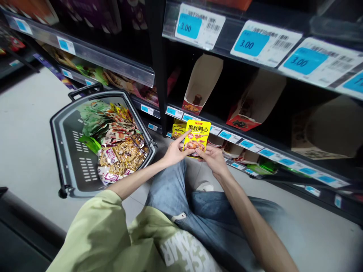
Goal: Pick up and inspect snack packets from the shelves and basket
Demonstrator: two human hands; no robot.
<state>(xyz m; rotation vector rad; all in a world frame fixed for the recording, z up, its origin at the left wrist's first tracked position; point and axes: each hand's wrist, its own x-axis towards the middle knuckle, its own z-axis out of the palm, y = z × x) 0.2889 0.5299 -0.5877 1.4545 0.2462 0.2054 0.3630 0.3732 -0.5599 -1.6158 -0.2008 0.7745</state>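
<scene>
Both my hands hold one yellow snack packet point(199, 132) upright in front of the lower shelves. My left hand point(176, 152) grips its left side, the index finger lying across the front and the thumb at the bottom edge. With thumb and fingers closed, my right hand point(212, 156) pinches the lower right corner. Just behind the packet, a similar yellow packet box point(179, 129) sits on the low shelf. To the left on the floor stands a grey shopping basket point(66, 151) holding several snack packets point(121, 156) in green, red and brown.
Dark store shelving point(159, 49) rises ahead, with price tags point(200, 26) along its edges. Open cardboard display boxes point(204, 79) stand on the middle shelf. My bent legs in jeans point(170, 189) are on the tiled floor point(25, 113). A dark object point(25, 230) is at lower left.
</scene>
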